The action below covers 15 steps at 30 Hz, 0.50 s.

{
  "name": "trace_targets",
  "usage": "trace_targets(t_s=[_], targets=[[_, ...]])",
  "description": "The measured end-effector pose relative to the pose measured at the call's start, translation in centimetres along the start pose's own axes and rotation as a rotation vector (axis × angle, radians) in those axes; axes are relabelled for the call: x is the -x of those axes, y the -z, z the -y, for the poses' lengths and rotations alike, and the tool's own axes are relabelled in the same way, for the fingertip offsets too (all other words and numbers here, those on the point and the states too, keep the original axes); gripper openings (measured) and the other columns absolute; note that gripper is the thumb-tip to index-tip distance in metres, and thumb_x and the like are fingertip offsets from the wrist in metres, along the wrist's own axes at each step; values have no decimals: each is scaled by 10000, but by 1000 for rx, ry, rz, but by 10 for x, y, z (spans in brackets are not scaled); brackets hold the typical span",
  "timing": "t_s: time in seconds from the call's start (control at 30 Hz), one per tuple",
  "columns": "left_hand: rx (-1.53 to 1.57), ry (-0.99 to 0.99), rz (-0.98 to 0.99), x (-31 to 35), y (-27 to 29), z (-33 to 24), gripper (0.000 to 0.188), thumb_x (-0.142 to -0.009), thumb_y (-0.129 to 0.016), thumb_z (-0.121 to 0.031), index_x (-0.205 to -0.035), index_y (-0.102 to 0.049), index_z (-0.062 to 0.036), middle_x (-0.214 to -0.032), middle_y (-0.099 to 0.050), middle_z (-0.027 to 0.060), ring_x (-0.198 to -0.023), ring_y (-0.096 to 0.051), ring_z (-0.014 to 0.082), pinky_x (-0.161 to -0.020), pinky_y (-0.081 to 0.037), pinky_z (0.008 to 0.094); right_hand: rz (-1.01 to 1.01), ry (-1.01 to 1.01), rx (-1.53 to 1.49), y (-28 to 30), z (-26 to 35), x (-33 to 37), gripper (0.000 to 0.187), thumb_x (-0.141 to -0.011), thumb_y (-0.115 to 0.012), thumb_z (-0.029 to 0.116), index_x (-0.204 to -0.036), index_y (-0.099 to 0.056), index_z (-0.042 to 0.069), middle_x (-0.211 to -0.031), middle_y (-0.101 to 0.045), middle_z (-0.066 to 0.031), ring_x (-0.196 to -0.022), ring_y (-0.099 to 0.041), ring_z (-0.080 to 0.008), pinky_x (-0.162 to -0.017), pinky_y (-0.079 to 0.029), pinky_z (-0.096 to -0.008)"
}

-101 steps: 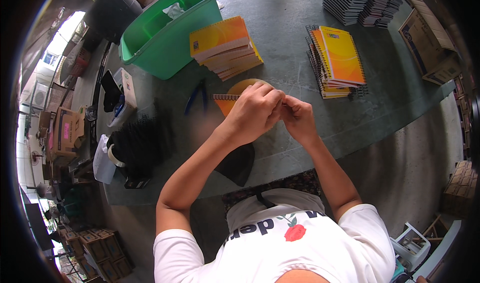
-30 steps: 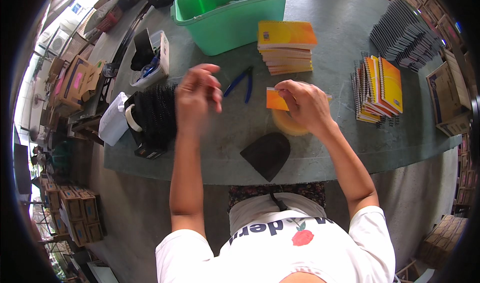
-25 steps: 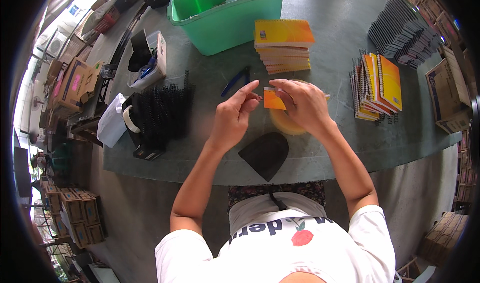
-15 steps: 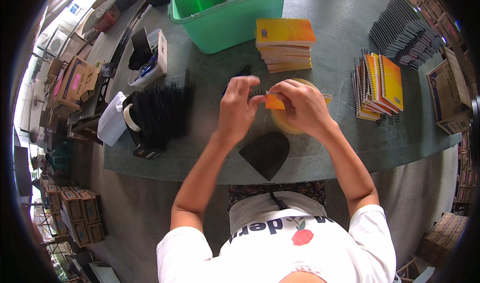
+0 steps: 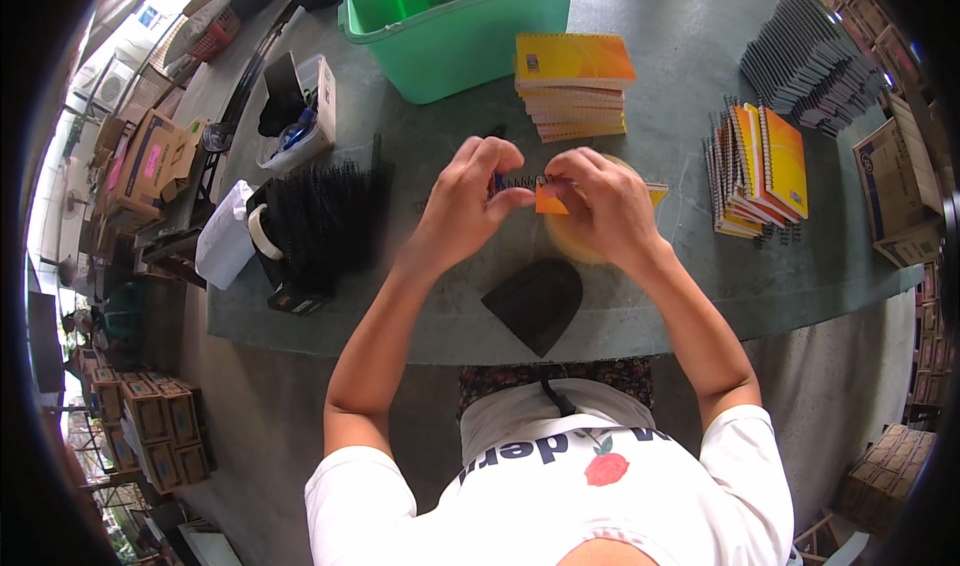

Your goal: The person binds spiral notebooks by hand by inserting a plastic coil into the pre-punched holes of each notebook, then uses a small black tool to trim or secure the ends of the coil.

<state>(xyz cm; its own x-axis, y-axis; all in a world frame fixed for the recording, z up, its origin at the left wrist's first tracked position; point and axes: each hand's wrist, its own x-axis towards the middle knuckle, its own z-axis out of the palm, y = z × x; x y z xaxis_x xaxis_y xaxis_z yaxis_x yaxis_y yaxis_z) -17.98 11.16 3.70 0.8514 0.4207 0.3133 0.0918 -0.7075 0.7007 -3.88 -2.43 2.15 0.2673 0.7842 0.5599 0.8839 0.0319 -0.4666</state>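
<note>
Head view: a small orange notebook [image 5: 552, 198] is held just above a grey-green worktable [image 5: 700, 266], straight in front of the person, with a black spiral binding coil [image 5: 520, 180] running left to right along its upper edge. The left hand [image 5: 468, 201] pinches the coil's left end between thumb and closed fingertips; the right hand [image 5: 600, 206] curls over the notebook's right side, fingers bent around it, thumb hidden. The coil's long axis lies across the body, between the two hands, and the left fingertips sit nearest its free end. Under the right hand shows a pale yellowish round pad [image 5: 580, 246]. A dark shield-shaped piece [image 5: 535, 301] lies at the table's near edge. Beyond the hands stands a stack of bound orange notebooks [image 5: 572, 86], then a green plastic tub [image 5: 450, 21]. To the right, a fanned pile of notebooks [image 5: 760, 166]; to the left, a bundle of black binding coils [image 5: 325, 221].
</note>
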Motion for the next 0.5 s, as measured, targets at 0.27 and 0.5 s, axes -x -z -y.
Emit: trace_targets(t_s=[0.27,0.5], targets=[[-11,-76,41,-3,-2,0,255,-828,-696,-120,-1048,-608,-24,-871,-589,80,-712,-578,160,-655,-489,292,60,-91,-204,8,-1,-3,100,-882,-594,143,-916,-601,48,-902,-637,-106,-820,-624,-305,-706,-483,-417],[-57,-157,-47,-3,-14,7,253,-829,-695,-115,-1050,-605,-30,-948,-568,97,-724,-599,209,-651,-498,324,140,0,237,11,-7,8,160,-873,-606,224,-968,-632,99,-826,-662,-41,-827,-640,-240,-744,-476,-383]])
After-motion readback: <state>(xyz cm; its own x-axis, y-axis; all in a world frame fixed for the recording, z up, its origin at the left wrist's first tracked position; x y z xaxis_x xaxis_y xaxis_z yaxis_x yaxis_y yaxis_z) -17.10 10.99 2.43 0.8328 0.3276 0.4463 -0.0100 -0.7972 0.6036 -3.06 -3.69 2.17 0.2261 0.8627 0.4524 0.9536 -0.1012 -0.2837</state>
